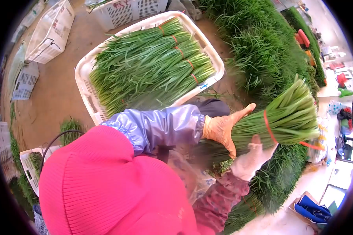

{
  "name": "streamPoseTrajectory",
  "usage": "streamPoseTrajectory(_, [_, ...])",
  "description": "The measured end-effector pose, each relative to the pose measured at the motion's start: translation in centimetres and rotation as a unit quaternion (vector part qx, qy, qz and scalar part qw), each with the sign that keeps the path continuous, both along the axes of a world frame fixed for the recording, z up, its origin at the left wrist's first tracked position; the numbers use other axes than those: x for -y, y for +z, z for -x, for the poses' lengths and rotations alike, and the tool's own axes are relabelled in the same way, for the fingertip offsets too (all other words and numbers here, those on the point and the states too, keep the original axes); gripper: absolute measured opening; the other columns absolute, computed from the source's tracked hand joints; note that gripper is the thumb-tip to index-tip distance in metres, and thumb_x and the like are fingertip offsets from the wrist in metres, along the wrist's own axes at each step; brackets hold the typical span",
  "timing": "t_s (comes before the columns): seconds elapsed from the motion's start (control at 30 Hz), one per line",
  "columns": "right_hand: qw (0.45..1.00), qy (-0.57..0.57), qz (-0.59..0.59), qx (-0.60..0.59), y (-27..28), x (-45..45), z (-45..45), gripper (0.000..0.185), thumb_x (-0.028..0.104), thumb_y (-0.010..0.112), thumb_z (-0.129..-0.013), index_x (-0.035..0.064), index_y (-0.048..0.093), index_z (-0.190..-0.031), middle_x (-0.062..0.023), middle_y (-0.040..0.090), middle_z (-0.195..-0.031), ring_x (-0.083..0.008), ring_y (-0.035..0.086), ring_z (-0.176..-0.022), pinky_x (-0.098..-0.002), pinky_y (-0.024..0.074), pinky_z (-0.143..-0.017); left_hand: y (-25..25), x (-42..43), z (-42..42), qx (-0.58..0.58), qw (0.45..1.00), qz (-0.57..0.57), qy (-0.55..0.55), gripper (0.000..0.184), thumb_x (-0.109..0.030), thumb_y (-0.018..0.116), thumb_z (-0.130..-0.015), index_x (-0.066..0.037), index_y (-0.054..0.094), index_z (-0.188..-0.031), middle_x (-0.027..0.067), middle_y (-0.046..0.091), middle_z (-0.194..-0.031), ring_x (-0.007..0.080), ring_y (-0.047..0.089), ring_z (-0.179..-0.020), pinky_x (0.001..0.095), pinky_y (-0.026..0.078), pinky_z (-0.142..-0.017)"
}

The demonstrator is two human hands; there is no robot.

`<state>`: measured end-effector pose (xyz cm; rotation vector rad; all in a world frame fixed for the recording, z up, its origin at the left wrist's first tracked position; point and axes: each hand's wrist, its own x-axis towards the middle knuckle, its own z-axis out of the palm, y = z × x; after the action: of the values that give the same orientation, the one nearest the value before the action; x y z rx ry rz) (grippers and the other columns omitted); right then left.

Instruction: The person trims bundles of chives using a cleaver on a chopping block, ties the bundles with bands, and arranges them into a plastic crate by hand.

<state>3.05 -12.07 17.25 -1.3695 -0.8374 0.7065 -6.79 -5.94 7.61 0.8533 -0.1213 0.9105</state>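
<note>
A thick bunch of long green chives [286,113] lies at the right, with a red-orange band [268,126] around it and a loose band end sticking out below. My left hand [221,127], in an orange glove, is at the bunch's leafy side with thumb and fingers spread wide. It appears to touch the leaves; its palm side is hidden. My right hand [255,156], in a pale glove, grips the lower side of the bunch beside the band. Some of its fingers are hidden.
A white crate [82,72] holds several banded bunches [145,66]. Loose chives [262,47] are heaped along the right side. More white crates [51,31] stand on the brown floor [59,82]. A pink knit hood [102,184] covers the lower left.
</note>
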Motion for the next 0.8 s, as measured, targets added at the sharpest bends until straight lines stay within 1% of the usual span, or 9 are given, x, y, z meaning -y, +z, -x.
streamPoseTrajectory(0.07, [0.994, 0.056, -0.068, 0.063, 0.5, -1.5, -0.7, 0.079, 0.003, 0.069, -0.071, -0.0032, 0.039, -0.143, -0.0168, 0.053, -0.135, -0.0299, 0.056, -0.117, -0.0381, 0.0483, -0.097, -1.8, 0.5, -1.6, 0.01, 0.995, -0.074, 0.06, 0.151, -0.01, 0.097, -0.058, -0.012, -0.017, -0.157, 0.0127, 0.025, -0.159, 0.0252, 0.027, -0.146, 0.0408, 0.025, -0.119])
streamPoseTrajectory(0.13, [0.977, 0.048, -0.027, 0.207, 3.6, -2.4, -0.5, 0.069, 0.005, 0.068, -0.076, -0.0031, 0.043, -0.14, -0.0147, 0.057, -0.127, -0.0278, 0.06, -0.11, -0.0379, 0.05, -0.095, -1.7, -0.6, 1.5, -0.216, 0.931, -0.252, 0.15, 0.153, -0.03, 0.101, -0.05, -0.007, -0.005, -0.158, 0.0181, 0.02, -0.161, 0.0286, 0.027, -0.146, 0.0407, 0.024, -0.12])
streamPoseTrajectory(0.27, [0.933, 0.063, 0.007, 0.353, 7.8, -5.4, -2.3, 0.063, 0.001, 0.068, -0.076, -0.0048, 0.048, -0.136, -0.0124, 0.059, -0.123, -0.022, 0.061, -0.103, -0.031, 0.0524, -0.09, -3.5, -6.1, 13.7, -0.445, 0.838, -0.229, 0.217, 0.13, -0.027, 0.099, -0.05, -0.004, 0.026, -0.154, 0.0234, 0.03, -0.156, 0.0325, 0.03, -0.145, 0.0447, 0.029, -0.118])
streamPoseTrajectory(0.37, [0.917, 0.166, 0.039, 0.36, 7.8, -9.7, -3.3, 0.074, -0.008, 0.067, -0.068, -0.0004, 0.048, -0.139, -0.0121, 0.058, -0.127, -0.0218, 0.06, -0.109, -0.03, 0.0538, -0.091, -2.6, -8.0, 25.1, -0.445, 0.864, 0.031, 0.233, 0.097, -0.004, 0.081, -0.072, -0.02, 0.034, -0.155, 0.0177, 0.046, -0.148, 0.0309, 0.044, -0.135, 0.0444, 0.046, -0.105])
streamPoseTrajectory(0.4, [0.906, 0.219, 0.037, 0.359, 7.4, -11.0, -1.9, 0.079, -0.011, 0.067, -0.065, 0.002, 0.048, -0.141, -0.012, 0.058, -0.129, -0.0225, 0.06, -0.112, -0.0305, 0.0543, -0.092, -2.8, -8.1, 28.3, -0.459, 0.854, 0.011, 0.244, 0.088, -0.015, 0.077, -0.078, -0.018, 0.034, -0.155, 0.0161, 0.05, -0.144, 0.0284, 0.048, -0.131, 0.0412, 0.047, -0.103])
streamPoseTrajectory(0.47, [0.844, 0.346, 0.028, 0.409, 5.4, -13.5, 1.9, 0.091, -0.017, 0.068, -0.057, 0.0069, 0.049, -0.143, -0.0118, 0.057, -0.132, -0.024, 0.06, -0.118, -0.0314, 0.0552, -0.094, -3.1, -7.8, 32.6, -0.394, 0.893, -0.006, 0.216, 0.108, -0.059, 0.081, -0.072, -0.009, 0.031, -0.155, 0.0159, 0.052, -0.144, 0.0268, 0.053, -0.13, 0.0404, 0.047, -0.103])
streamPoseTrajectory(0.53, [0.658, 0.415, -0.061, 0.625, 2.3, -15.4, 6.1, 0.083, -0.005, 0.081, -0.052, 0.0142, 0.059, -0.13, -0.0142, 0.065, -0.118, -0.0324, 0.063, -0.11, -0.0408, 0.0513, -0.1, -3.2, -7.6, 34.9, -0.406, 0.892, -0.023, 0.2, 0.117, -0.069, 0.079, -0.067, -0.007, 0.031, -0.155, 0.0157, 0.051, -0.144, 0.0265, 0.052, -0.13, 0.0411, 0.044, -0.105])
streamPoseTrajectory(0.67, [0.53, 0.58, -0.103, 0.61, -7.3, -15.5, 13.4, 0.061, 0.009, 0.082, -0.061, 0.0163, 0.058, -0.116, -0.0092, 0.063, -0.091, -0.0324, 0.062, -0.091, -0.0442, 0.0459, -0.082, -4.8, -7.0, 37.4, -0.454, 0.878, -0.004, 0.15, 0.119, -0.075, 0.074, -0.067, -0.004, 0.032, -0.153, 0.0164, 0.052, -0.143, 0.0273, 0.051, -0.131, 0.0417, 0.041, -0.106])
streamPoseTrajectory(0.8, [0.462, 0.639, -0.09, 0.608, -12.6, -14.1, 17.5, 0.067, 0.016, 0.078, -0.062, 0.0197, 0.058, -0.126, -0.0062, 0.063, -0.102, -0.0278, 0.06, -0.104, -0.0426, 0.0429, -0.09, -8.2, -6.2, 37.2, -0.501, 0.86, 0.03, -0.091, 0.126, -0.074, 0.077, -0.062, 0.001, 0.03, -0.153, 0.0179, 0.049, -0.147, 0.0276, 0.045, -0.136, 0.043, 0.034, -0.114])
